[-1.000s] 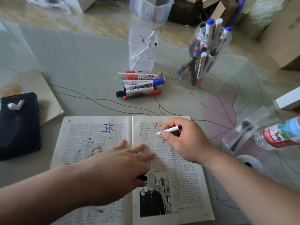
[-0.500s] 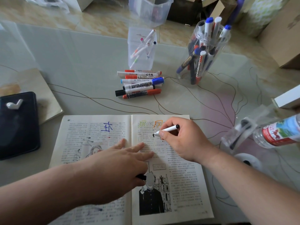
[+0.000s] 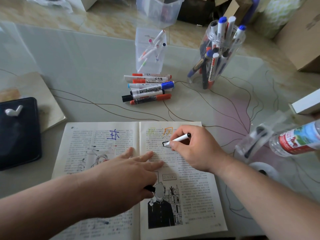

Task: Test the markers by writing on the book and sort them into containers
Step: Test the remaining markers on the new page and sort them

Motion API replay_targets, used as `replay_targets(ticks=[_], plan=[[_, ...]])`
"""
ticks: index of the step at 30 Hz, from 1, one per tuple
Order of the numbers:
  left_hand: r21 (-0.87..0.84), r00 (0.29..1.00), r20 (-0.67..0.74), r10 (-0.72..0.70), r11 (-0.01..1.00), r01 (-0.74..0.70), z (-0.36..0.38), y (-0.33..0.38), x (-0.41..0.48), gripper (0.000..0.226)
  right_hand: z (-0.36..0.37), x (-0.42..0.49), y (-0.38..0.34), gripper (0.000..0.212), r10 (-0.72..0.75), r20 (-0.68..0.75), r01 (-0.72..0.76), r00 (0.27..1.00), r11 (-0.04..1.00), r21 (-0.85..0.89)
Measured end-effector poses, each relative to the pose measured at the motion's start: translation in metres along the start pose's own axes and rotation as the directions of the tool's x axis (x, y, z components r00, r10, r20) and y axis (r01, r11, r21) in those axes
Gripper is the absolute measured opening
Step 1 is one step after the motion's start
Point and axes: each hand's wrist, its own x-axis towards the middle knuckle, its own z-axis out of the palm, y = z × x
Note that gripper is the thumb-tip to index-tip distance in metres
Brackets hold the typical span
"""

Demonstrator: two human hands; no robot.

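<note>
Right hand (image 3: 194,149) gripping marker (image 3: 178,139), tip inking book (image 3: 190,196) right page; left hand (image 3: 124,179) pressing flat on book's middle, fingers straight, black cap (image 3: 149,187) peeking out underneath.

Left forearm (image 3: 43,205) comes in from lower left, palm down. Left hand (image 3: 128,175) lies flat on the book (image 3: 195,196), fingers (image 3: 147,155) straight and slightly spread across the spine. A small black piece (image 3: 149,187) shows at the thumb-side edge of the palm; grip unclear. Right forearm (image 3: 259,196) comes in from lower right. Right hand (image 3: 197,149) is curled, thumb and fingers pinching a marker (image 3: 178,139), tip on the right page.
</note>
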Motion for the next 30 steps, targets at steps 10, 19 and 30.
replay_targets(ticks=[10, 19, 30], plan=[[0.014, 1.000, -0.006, 0.009, 1.000, -0.009, 0.0023, -0.0006, 0.0009, 0.029, -0.0002, 0.0012, 0.0011, 0.009, -0.026, -0.088, 0.024, 0.996, 0.999, -0.032], [0.017, 1.000, -0.003, 0.004, 1.000, -0.004, 0.0026, -0.0012, 0.0016, 0.030, -0.0018, 0.0002, -0.0010, 0.010, 0.018, 0.001, -0.018, 1.000, 0.999, -0.046], [0.015, 1.000, -0.013, 0.002, 1.000, -0.002, 0.0009, 0.0005, 0.0008, 0.028, -0.0053, -0.0023, -0.0031, 0.010, 0.016, 0.012, -0.015, 1.000, 0.999, -0.044]])
